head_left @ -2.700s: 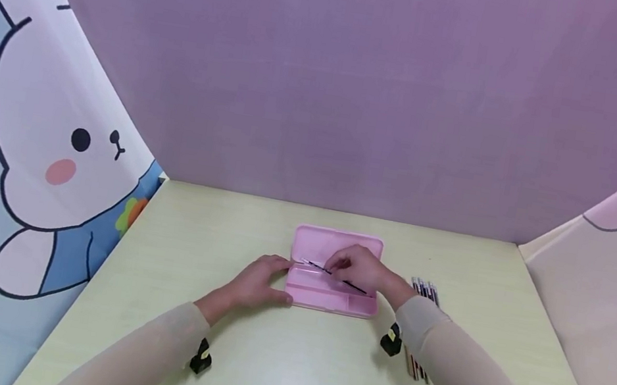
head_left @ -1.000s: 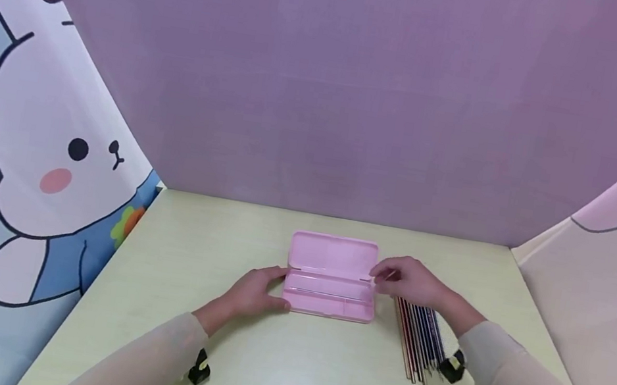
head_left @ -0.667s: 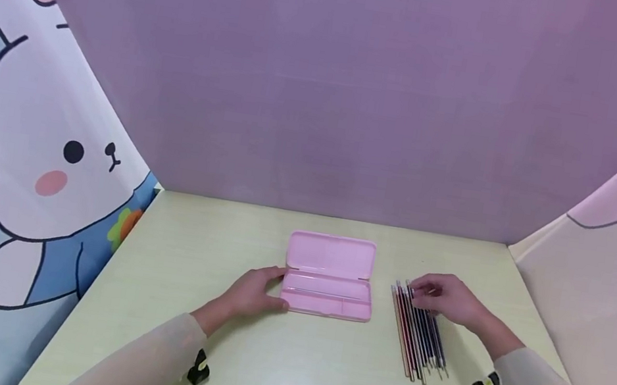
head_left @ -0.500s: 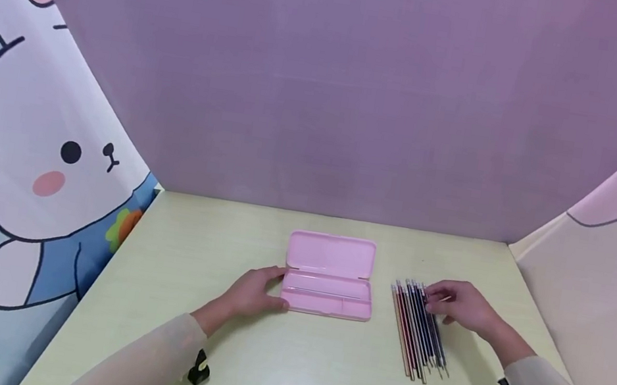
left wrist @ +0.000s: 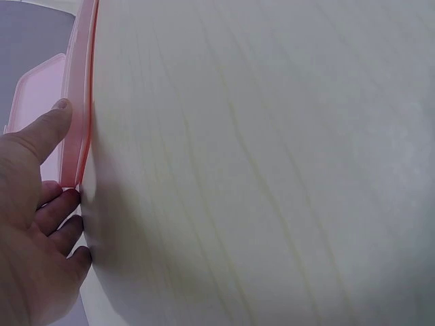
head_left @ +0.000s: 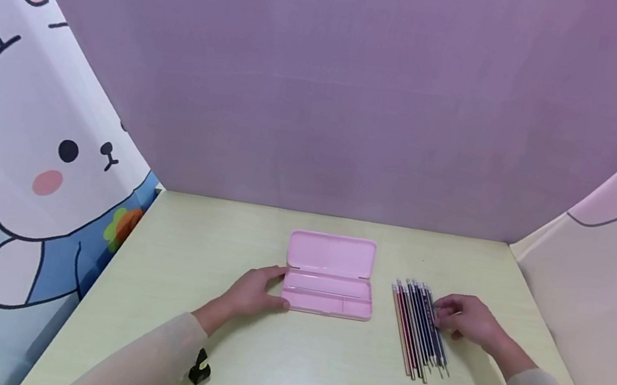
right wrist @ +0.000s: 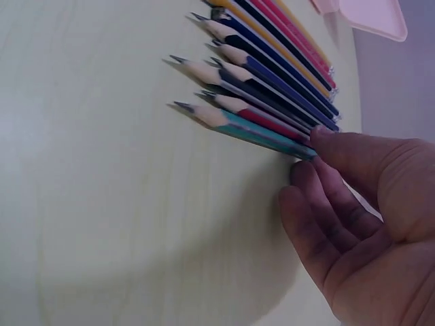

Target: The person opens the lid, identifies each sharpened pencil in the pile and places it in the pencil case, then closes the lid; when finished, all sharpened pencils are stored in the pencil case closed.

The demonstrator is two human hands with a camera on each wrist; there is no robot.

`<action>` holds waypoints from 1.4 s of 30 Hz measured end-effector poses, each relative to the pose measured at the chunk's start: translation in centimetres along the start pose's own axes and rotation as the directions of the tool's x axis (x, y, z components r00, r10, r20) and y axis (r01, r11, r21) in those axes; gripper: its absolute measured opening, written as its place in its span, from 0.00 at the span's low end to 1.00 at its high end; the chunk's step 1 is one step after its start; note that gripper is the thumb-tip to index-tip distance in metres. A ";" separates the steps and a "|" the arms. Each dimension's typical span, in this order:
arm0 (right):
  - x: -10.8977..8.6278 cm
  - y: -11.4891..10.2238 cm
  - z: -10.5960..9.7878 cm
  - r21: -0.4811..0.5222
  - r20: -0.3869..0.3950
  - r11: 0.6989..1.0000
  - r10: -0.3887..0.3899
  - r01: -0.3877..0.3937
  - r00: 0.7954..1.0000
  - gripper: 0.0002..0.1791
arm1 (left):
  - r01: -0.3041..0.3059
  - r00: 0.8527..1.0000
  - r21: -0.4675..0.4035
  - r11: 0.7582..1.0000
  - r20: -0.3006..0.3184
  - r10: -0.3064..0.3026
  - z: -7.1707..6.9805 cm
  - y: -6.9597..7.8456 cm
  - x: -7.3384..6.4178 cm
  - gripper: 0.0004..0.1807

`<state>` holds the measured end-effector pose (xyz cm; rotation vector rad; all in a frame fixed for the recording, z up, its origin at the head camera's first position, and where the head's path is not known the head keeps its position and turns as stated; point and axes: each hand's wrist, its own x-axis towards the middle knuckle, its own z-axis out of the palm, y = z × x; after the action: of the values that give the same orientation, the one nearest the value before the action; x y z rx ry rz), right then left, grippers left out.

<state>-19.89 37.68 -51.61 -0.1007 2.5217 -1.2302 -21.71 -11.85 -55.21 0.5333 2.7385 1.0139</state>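
Note:
A pink pencil case [head_left: 326,303] lies unfolded on the table, its lid tipped back. My left hand [head_left: 252,292] holds its left end; in the left wrist view the thumb [left wrist: 51,129] presses the case wall [left wrist: 78,115] and the fingers bend at the corner. To the right is a row of several pencils [head_left: 413,331], side by side. My right hand [head_left: 466,317] is at the row's right edge. The right wrist view shows thumb and fingers pinching the rear end of a teal pencil [right wrist: 255,132], the outermost one, its point on the far side from the hand.
The pale wooden table [head_left: 317,373] ends at a purple backdrop [head_left: 353,93]. A cloth with a cartoon rabbit [head_left: 54,134] hangs on the left, and a pink and cream cloth [head_left: 612,284] on the right. The case has narrow compartments.
My right hand has gone from above the case, where it held a dark pencil, rightward and nearer to the outer side of the row. No pencil shows over the case now. The left hand stays.

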 end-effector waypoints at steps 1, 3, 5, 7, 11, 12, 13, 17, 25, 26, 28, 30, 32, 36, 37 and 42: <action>0.0 0.1 0.1 0.000 -0.008 1.000 0.006 -0.006 1.000 0.23 | -0.004 1.000 0.000 1.000 -0.001 0.004 0.0 0.0 0.0 0.47; -0.1 0.2 0.3 0.003 -0.017 1.000 0.013 -0.013 1.000 0.23 | -0.004 1.000 0.001 1.000 -0.002 0.004 0.1 0.0 0.0 0.47; -0.2 0.4 0.4 0.013 -0.023 1.000 0.018 -0.017 1.000 0.23 | -0.005 1.000 0.007 1.000 0.000 0.005 0.2 -0.1 0.0 0.47; -0.3 0.5 0.5 0.027 -0.029 0.999 0.027 -0.026 0.999 0.22 | -0.005 1.000 0.010 1.000 0.001 0.005 0.3 -0.1 -0.1 0.47; -0.3 0.8 0.6 0.032 -0.049 0.999 0.028 -0.026 0.998 0.22 | 0.003 1.000 0.009 1.000 0.003 -0.003 0.2 0.0 -0.1 0.47; -0.2 0.8 0.7 0.024 -0.054 0.999 0.029 -0.028 0.998 0.22 | -0.001 1.000 0.008 1.000 0.002 0.001 0.2 0.0 -0.2 0.47; -0.2 0.8 0.8 0.017 -0.057 0.999 0.031 -0.030 0.998 0.22 | -0.002 1.000 0.007 1.000 0.000 0.002 0.1 0.0 -0.2 0.47; 0.0 0.7 1.0 -0.011 -0.077 0.998 0.054 -0.055 0.996 0.22 | 0.006 1.000 0.004 1.000 0.005 -0.006 0.1 0.0 -0.2 0.47; 0.3 0.3 1.1 -0.036 -0.094 0.996 0.078 -0.082 0.993 0.22 | 0.012 1.000 0.003 1.000 -0.006 -0.012 0.2 -0.3 -0.2 0.47; 0.3 0.3 1.1 -0.040 -0.094 0.996 0.079 -0.083 0.992 0.22 | 0.014 1.000 0.003 1.000 -0.006 -0.014 0.2 -0.3 -0.2 0.47; 0.4 0.3 1.1 -0.048 -0.097 0.995 0.083 -0.088 0.992 0.21 | 0.018 1.000 -0.002 1.000 -0.004 -0.018 0.2 -0.3 -0.2 0.48; 0.5 0.3 1.1 -0.052 -0.102 0.994 0.091 -0.096 0.991 0.22 | 0.021 1.000 -0.010 1.000 -0.004 -0.021 0.2 -0.2 -0.2 0.48; 0.5 0.3 1.1 -0.060 -0.110 0.993 0.099 -0.106 0.989 0.22 | 0.030 1.000 -0.015 0.999 -0.002 -0.030 0.2 -0.2 -0.2 0.48; 0.6 0.1 1.1 -0.081 -0.119 0.990 0.108 -0.118 0.987 0.23 | 0.030 1.000 -0.015 0.999 -0.007 -0.030 0.3 -0.2 -0.2 0.48; 0.6 0.0 1.1 -0.087 -0.121 0.989 0.109 -0.120 0.987 0.23 | 0.031 1.000 -0.015 0.999 -0.007 -0.031 0.3 -0.2 -0.2 0.47; 0.6 -0.3 1.1 -0.102 -0.132 0.986 0.119 -0.132 0.984 0.23 | 0.034 0.999 -0.015 0.999 -0.007 -0.034 0.3 -0.1 -0.2 0.47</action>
<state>-20.15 36.59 -52.19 0.1119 2.6577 -1.0791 -21.46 -11.86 -55.52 0.4800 2.7344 1.0297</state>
